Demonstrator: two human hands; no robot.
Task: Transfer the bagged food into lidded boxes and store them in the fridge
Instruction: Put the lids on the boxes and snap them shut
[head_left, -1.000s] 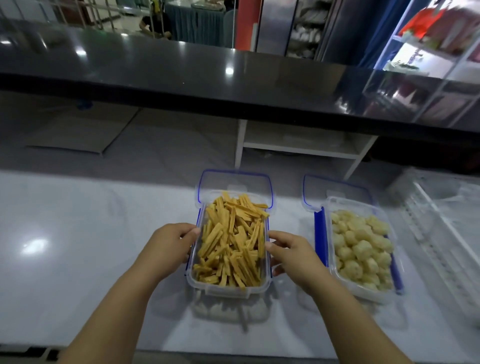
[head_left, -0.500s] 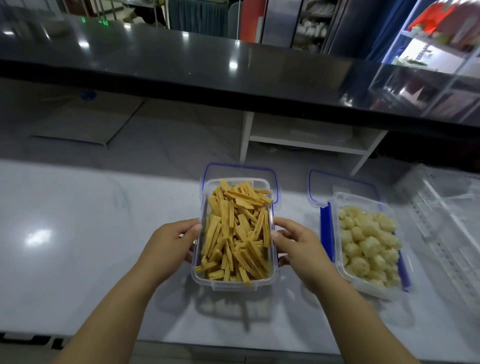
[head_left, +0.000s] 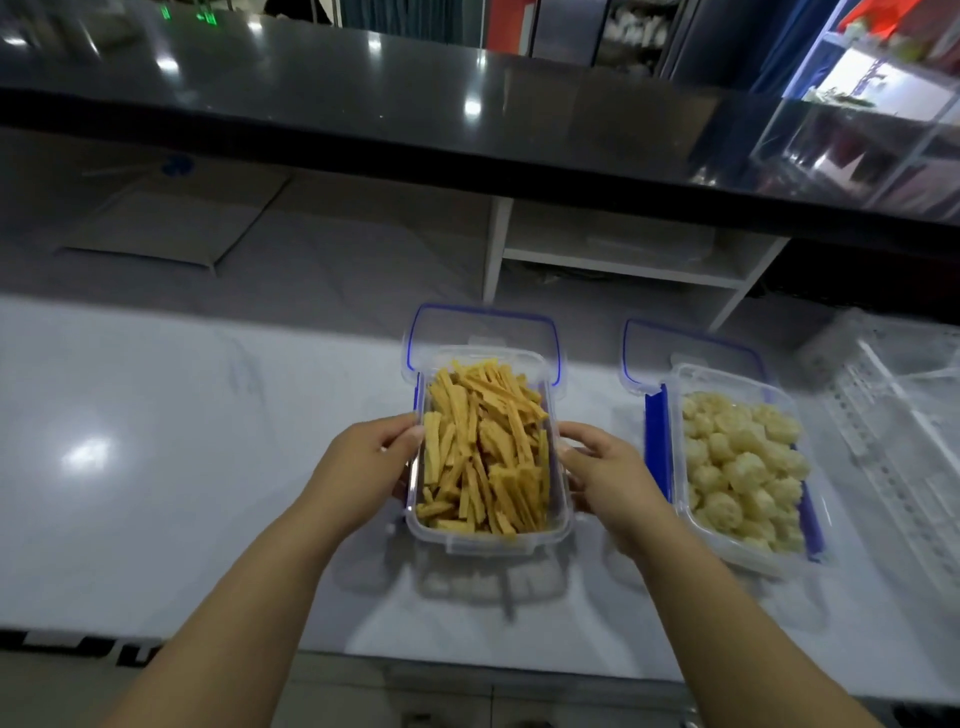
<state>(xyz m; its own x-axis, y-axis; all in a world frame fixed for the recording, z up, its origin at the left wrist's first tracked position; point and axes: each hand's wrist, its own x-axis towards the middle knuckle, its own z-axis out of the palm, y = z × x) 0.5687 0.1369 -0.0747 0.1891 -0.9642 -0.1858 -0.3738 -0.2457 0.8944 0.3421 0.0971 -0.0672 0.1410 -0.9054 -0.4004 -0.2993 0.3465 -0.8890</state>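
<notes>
A clear plastic box of yellow food sticks (head_left: 485, 452) is held between both hands above the white counter (head_left: 182, 467), and its shadow lies under it. My left hand (head_left: 366, 465) grips its left wall. My right hand (head_left: 605, 475) grips its right wall. The box's clear lid with a blue seal (head_left: 483, 330) lies flat behind and partly under it. To the right, a second clear box of pale round food pieces (head_left: 743, 462) rests on its own blue-edged lid (head_left: 691, 348). No bags and no fridge are in view.
A white wire rack (head_left: 904, 441) lies at the counter's right end. Behind the counter runs a glossy black bar top (head_left: 363, 104) with a white shelf unit (head_left: 623, 249) below it. Flat cardboard (head_left: 171, 223) lies on the floor at the left.
Both hands have kept their grip on the box of sticks, which has risen slightly and shifted a little away from me. The view has tilted downward.
</notes>
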